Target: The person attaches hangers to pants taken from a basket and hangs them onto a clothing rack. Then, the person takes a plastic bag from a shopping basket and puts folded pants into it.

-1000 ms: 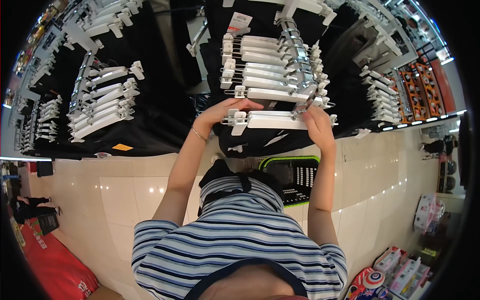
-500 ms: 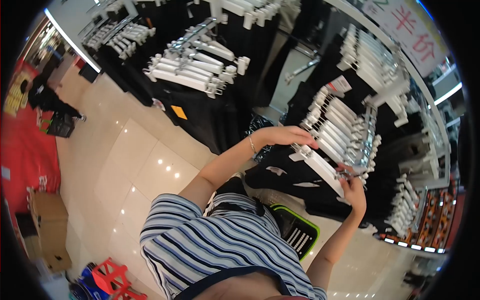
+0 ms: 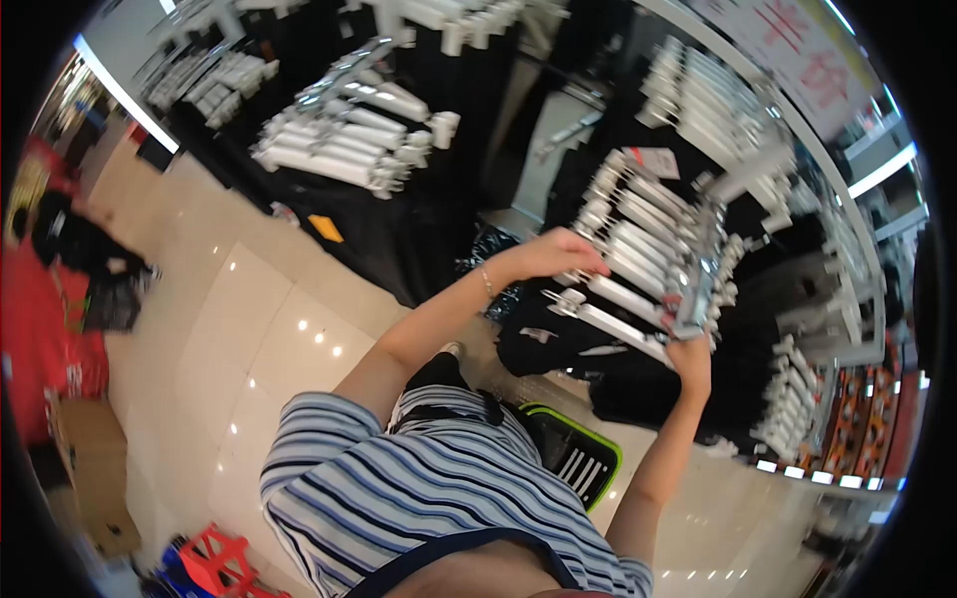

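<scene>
White clip hangers (image 3: pixel 638 254) with black garments hang in a row on a chrome rail (image 3: pixel 703 269). The frontmost hanger (image 3: pixel 608 326) sits a little apart from the row, over dark cloth. My right hand (image 3: pixel 690 359) is closed at its right end, by the tip of the rail, with the fingertips partly hidden. At the clip ends of the hangers just behind, my left hand (image 3: pixel 568 253) has its fingers pressed together; what they pinch is blurred.
Another rail of white hangers (image 3: pixel 334 140) stands to the left. A black basket with a green rim (image 3: pixel 588 460) is on the floor near my body. At far left, a person in dark clothes (image 3: pixel 75 239) is beside a red-covered stand (image 3: pixel 30 329).
The view has swung, placing the rack further right than a second ago. My left hand now lies behind the frontmost hanger's clip end. My right hand has stayed near the rail tip.
</scene>
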`<control>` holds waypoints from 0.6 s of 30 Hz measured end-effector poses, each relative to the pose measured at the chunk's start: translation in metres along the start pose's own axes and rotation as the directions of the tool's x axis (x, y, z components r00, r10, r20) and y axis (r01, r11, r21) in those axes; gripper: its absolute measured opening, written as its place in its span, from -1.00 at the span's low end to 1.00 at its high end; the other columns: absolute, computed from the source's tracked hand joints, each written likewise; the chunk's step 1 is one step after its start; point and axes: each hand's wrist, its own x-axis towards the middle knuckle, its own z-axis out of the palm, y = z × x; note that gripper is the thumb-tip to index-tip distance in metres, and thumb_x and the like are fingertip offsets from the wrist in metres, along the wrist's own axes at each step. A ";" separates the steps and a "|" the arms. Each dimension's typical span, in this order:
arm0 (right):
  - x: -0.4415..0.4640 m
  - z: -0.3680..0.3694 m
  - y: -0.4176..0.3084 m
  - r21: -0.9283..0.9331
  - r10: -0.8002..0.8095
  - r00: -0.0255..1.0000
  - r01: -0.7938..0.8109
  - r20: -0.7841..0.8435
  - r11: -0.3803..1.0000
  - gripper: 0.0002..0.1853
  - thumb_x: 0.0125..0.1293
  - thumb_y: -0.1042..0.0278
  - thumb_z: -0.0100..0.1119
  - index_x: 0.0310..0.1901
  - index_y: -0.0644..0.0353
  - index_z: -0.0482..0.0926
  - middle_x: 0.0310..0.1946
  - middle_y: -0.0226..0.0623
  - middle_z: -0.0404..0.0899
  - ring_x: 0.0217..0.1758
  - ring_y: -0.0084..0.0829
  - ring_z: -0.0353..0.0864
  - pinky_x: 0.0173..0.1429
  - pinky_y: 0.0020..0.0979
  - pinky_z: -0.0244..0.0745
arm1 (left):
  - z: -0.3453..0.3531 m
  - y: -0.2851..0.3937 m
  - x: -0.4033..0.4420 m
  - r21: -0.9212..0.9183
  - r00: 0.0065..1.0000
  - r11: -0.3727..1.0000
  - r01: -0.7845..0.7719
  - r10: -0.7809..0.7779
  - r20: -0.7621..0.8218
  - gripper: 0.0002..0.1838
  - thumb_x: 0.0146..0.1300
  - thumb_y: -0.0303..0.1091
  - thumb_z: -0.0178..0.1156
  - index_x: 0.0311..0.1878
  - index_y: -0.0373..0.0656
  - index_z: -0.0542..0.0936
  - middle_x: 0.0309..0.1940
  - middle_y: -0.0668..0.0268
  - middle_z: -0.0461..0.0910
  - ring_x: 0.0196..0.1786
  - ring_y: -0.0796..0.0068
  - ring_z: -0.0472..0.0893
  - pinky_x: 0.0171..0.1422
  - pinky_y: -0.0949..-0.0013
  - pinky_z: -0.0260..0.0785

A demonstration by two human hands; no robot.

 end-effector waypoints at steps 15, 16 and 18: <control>0.034 0.030 -0.031 0.095 0.009 0.978 0.012 -0.210 0.995 -0.78 0.07 0.66 0.02 -0.19 0.34 0.37 -0.31 0.02 0.47 -0.17 0.03 0.46 -0.11 -0.22 0.35 | -0.040 0.028 0.002 0.296 0.994 0.955 0.021 0.011 -0.108 -0.77 0.16 -0.29 0.24 -0.25 -0.29 0.62 -0.47 0.49 0.54 -0.39 0.76 0.39 -0.29 0.61 0.26; 0.030 0.026 -0.034 0.140 0.056 0.978 -0.027 -0.203 0.990 -0.79 0.10 0.65 0.02 -0.19 0.34 0.37 -0.26 -0.03 0.43 -0.17 -0.02 0.45 -0.09 -0.27 0.35 | -0.039 0.036 0.005 0.345 0.999 0.939 0.003 0.010 -0.038 -0.75 0.16 -0.29 0.24 -0.21 -0.28 0.62 -0.45 0.47 0.55 -0.37 0.73 0.41 -0.26 0.59 0.28; 0.026 0.024 -0.026 0.013 -0.065 0.941 0.074 -0.332 0.997 -0.77 0.12 0.64 -0.01 -0.14 0.31 0.43 -0.22 -0.09 0.39 -0.14 -0.08 0.46 -0.06 -0.29 0.36 | -0.037 0.042 0.014 0.437 0.997 0.899 -0.007 -0.025 0.069 -0.67 0.13 -0.27 0.26 -0.09 -0.28 0.59 -0.38 0.35 0.59 -0.30 0.65 0.46 -0.15 0.52 0.33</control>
